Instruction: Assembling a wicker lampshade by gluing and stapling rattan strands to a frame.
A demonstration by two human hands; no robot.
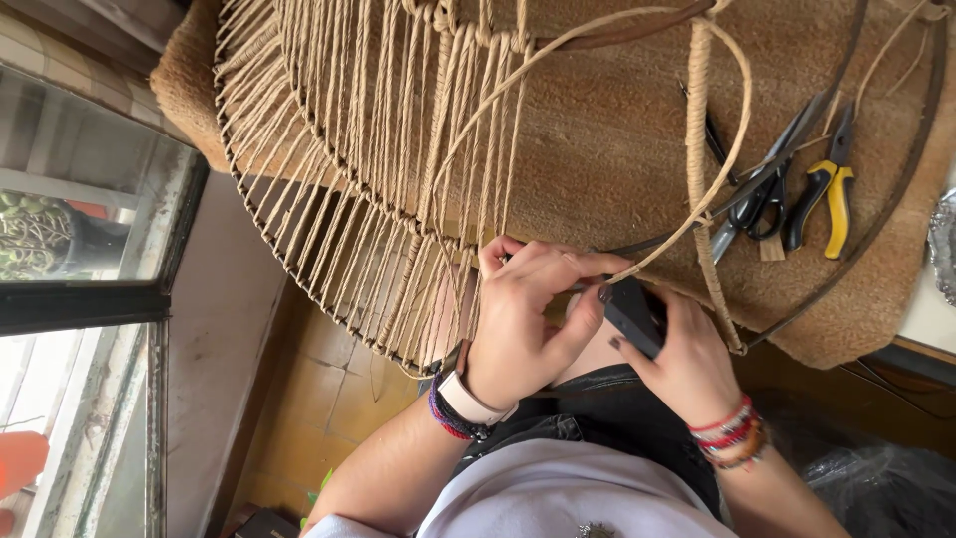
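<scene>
My left hand [528, 309] pinches a thin jute cord [588, 42] against a dark metal wire frame [319, 149], close to my chest. My right hand [687, 364] grips a small black tool [633, 311] right next to the left fingers. The frame is strung with many parallel jute strands [398, 130] and hangs partly over the table's edge. One loose cord loops up over the table and comes back down to my fingers. Both wrists carry bracelets, and the left one has a pale watch.
A coarse brown mat [607, 149] covers the table. On it lie black-handled scissors [762, 194] and yellow-handled pliers [832, 189]. A window [70, 199] with a dark frame is at the left, above a tiled floor [319, 399].
</scene>
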